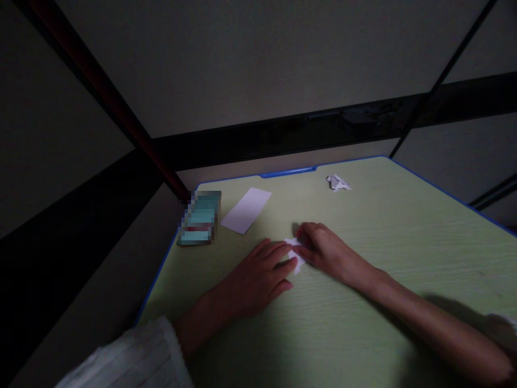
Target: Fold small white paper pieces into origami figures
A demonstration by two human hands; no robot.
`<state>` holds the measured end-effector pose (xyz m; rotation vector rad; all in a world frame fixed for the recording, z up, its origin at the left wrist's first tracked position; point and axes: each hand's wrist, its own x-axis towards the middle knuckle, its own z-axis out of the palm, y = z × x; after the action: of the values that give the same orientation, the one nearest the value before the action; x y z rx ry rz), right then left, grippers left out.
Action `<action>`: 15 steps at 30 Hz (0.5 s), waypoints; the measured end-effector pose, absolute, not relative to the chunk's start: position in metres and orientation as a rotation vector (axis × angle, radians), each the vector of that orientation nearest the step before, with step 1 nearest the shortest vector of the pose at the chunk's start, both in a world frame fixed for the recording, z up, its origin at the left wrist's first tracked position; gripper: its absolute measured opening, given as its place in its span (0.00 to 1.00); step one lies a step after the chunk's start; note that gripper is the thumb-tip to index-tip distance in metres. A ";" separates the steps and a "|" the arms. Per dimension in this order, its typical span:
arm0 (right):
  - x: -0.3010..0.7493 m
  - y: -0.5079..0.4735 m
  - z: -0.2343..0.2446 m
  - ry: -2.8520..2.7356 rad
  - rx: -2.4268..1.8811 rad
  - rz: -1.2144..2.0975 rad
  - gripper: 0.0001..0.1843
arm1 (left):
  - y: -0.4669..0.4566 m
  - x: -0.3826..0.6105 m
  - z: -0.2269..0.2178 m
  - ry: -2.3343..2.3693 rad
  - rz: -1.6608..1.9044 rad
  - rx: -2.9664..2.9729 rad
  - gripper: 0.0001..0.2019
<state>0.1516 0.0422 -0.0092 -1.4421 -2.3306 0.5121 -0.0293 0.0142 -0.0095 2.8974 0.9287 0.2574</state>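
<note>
A small white folded paper [296,257] lies on the pale green table [363,334]. My left hand [258,277] lies over its left side with fingers stretched flat and pressing down. My right hand [323,249] comes in from the right with its fingers curled down onto the paper's upper right part. Most of the paper is hidden beneath both hands.
A flat white paper slip [246,210] lies behind my left hand. A blurred teal booklet [199,218] sits at the table's left edge. A small folded grey-white paper figure [337,183] rests near the far edge. The table has a blue rim [287,172]. The room is dim.
</note>
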 end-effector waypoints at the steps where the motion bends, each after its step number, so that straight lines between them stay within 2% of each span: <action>1: 0.151 0.041 -0.009 -2.331 -1.449 0.485 0.06 | 0.013 -0.028 -0.009 0.924 0.254 2.905 0.18; 6: 0.149 0.037 -0.006 -2.332 -1.479 0.426 0.06 | 0.012 -0.027 -0.010 0.946 0.248 2.918 0.18; 15: 0.155 0.041 -0.010 -2.299 -1.438 0.561 0.04 | 0.017 -0.028 -0.010 0.901 0.275 2.865 0.15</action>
<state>0.1548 0.0414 -0.0100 -1.4382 -2.2992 0.5611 -0.0282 0.0168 -0.0095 2.8648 0.9006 0.2747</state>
